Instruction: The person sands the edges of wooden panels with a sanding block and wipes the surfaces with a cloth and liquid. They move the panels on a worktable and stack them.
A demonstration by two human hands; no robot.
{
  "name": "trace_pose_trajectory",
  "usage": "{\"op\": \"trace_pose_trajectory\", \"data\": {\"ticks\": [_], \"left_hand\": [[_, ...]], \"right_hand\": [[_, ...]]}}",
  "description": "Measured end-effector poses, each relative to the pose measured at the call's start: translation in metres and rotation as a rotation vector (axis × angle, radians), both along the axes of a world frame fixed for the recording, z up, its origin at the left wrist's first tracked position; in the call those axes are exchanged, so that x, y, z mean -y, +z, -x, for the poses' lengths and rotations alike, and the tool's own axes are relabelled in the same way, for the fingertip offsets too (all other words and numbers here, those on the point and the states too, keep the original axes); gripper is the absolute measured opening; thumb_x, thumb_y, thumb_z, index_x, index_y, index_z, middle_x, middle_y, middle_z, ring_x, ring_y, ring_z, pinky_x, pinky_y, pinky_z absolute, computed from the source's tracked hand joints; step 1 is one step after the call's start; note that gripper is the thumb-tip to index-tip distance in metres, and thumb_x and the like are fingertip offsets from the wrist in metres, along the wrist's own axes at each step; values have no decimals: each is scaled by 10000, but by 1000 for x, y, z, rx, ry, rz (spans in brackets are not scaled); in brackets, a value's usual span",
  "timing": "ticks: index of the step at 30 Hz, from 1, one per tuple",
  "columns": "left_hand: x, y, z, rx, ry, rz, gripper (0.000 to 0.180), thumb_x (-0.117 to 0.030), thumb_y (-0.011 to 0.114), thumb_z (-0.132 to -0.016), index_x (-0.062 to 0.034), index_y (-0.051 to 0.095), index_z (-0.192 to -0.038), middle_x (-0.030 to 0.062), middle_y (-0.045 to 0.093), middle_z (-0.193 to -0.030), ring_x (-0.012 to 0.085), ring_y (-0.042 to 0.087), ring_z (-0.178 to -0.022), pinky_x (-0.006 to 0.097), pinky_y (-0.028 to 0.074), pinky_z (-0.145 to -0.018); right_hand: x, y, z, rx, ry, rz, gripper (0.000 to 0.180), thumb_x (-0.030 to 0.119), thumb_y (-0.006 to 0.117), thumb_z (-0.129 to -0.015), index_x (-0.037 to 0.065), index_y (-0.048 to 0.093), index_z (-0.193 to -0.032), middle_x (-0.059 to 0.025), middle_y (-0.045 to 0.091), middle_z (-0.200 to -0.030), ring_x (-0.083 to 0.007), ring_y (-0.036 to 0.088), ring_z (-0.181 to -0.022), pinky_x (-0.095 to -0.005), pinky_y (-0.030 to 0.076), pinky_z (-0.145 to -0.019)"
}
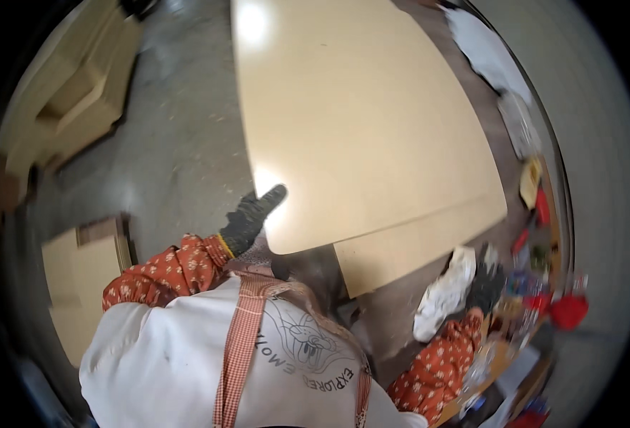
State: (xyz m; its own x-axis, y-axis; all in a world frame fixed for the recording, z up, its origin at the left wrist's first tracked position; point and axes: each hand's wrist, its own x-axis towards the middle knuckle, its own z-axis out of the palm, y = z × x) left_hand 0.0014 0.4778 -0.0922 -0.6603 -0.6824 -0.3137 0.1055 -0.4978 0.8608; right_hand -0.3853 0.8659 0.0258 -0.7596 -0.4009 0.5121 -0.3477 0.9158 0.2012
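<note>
A large pale wood-coloured panel (358, 121) with rounded corners lies in front of me, its glossy face up. My left hand (253, 220), in a dark glove with a yellow cuff, grips the panel's left edge by the near corner. One digit rests on top; the others are mostly hidden. Under the near edge, a second pale board (407, 250) sticks out. At the right, my right hand (486, 285), also dark-gloved, is beside a crumpled whitish cloth (445, 292). Its fingers blur into the clutter there, so a hold on anything cannot be made out.
Clear plastic wrapping (518, 125), a yellow item (530, 182) and a red bag-like thing (569, 312) line the table's right side. On the floor at left stand stacked pale boards (79, 285) and, farther off, a large pale wooden piece with a recess (79, 93).
</note>
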Motion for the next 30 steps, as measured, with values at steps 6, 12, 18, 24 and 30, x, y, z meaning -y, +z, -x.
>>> {"op": "trace_pose_trajectory", "data": {"ticks": [6, 12, 18, 24, 30], "left_hand": [[20, 39, 31, 32, -229, -28, 415, -293, 614, -954, 18, 582, -1227, 107, 661, -1115, 167, 631, -987, 304, 519, -868], [30, 8, 44, 41, -324, 103, 448, -309, 629, -943, 20, 584, -1242, 123, 645, -1177, 170, 592, -1081, 335, 483, -943], [35, -6, 50, -78, -339, 199, 453, -314, 673, -911, -17, 597, -1245, 112, 657, -1156, 166, 612, -1048, 312, 482, -932], [30, -43, 65, -9, -544, 437, 545, -299, 668, -893, -171, 464, -1382, 113, 569, -1288, 221, 550, -1154, 352, 438, -983], [7, -53, 71, -263, -528, 575, 468, -228, 641, -922, -78, 486, -1337, 138, 587, -1267, 225, 574, -1146, 379, 463, -983]], "right_hand": [[5, -8, 6, 416, -289, 249, 748, 440, 709, -805, -27, 475, -1339, -218, 526, -1341, -354, 511, -1215, -412, 400, -1029], [52, 65, 16, 108, 46, 323, 562, 322, 614, -908, 53, 465, -1379, -184, 492, -1382, -286, 526, -1223, -395, 434, -1017], [268, 25, -95, 246, 990, 110, 532, 150, 670, -877, 99, 515, -1383, -203, 409, -1454, -359, 441, -1301, -458, 393, -1049], [366, 25, -188, 348, 1207, -424, 514, 342, 673, -814, 219, 591, -1307, -287, 409, -1415, -476, 495, -1144, -545, 387, -971], [447, 25, -156, 291, 1249, -318, 474, 287, 582, -861, 189, 545, -1323, -281, 441, -1377, -434, 503, -1089, -486, 378, -985]]}}
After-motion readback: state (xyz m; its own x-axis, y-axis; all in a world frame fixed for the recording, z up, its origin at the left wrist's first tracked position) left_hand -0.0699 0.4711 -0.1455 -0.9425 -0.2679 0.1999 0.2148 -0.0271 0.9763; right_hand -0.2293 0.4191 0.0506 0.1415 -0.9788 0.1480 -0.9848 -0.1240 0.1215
